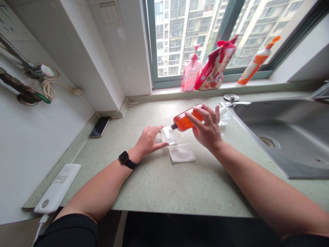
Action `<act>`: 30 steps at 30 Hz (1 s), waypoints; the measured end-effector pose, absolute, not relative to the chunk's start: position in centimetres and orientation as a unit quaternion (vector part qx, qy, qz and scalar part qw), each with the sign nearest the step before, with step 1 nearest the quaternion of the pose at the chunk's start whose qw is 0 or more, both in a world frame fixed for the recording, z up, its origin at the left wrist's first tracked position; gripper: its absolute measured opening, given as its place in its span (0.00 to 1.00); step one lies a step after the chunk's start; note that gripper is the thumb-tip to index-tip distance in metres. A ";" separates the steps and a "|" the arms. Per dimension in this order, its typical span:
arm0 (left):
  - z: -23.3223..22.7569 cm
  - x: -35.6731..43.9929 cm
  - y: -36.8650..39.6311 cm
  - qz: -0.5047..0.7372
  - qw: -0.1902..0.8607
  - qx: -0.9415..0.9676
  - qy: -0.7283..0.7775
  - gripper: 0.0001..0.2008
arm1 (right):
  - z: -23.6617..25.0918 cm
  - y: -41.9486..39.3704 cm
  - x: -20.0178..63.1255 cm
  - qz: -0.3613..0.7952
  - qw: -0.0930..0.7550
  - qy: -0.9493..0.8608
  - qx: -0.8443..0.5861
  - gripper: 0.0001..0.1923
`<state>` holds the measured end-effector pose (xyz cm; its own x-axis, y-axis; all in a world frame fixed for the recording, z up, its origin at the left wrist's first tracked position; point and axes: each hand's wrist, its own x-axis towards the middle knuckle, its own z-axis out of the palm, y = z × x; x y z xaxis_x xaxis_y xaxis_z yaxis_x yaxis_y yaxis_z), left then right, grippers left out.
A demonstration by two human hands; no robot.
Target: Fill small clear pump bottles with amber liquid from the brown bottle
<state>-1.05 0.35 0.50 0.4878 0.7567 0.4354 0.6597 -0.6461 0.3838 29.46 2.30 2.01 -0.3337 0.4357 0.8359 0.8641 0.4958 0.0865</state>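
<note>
My right hand [207, 128] is wrapped round an amber bottle [183, 120] of orange-red look, tilted with its dark neck down and to the left. That neck is right at the mouth of a small clear bottle [171, 137]; whether liquid is flowing I cannot tell. My left hand [149, 140], with a black watch [124, 157] on the wrist, steadies the clear bottle between thumb and fingers. A folded white cloth or tissue [182, 153] lies on the counter just in front of the clear bottle. Behind my right hand is a clear plastic item [224, 111], partly hidden.
To the right is a steel sink [285, 173] with a drain stopper [231, 98] at its corner. A phone [100, 127] and a white power bank [58, 188] lie at the left. On the sill stand a pink pump bottle [190, 76], a red pouch [216, 67] and an orange-white bottle [253, 67].
</note>
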 end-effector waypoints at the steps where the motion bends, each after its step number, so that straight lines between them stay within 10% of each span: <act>1: 0.5 -1.1 0.4 0.294 0.083 0.858 0.412 0.40 | 2.0 2.3 29.4 -0.272 0.394 -0.770 -0.422 0.56; 30: 0.6 -1.1 0.4 0.298 0.088 0.861 0.403 0.39 | 1.9 2.3 29.5 -0.267 0.384 -0.773 -0.429 0.56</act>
<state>-1.11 0.45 0.63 0.4986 0.7459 0.4416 0.6406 -0.6603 0.3919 29.51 2.25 1.86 -0.3385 0.4579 0.8221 0.8676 0.4900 0.0843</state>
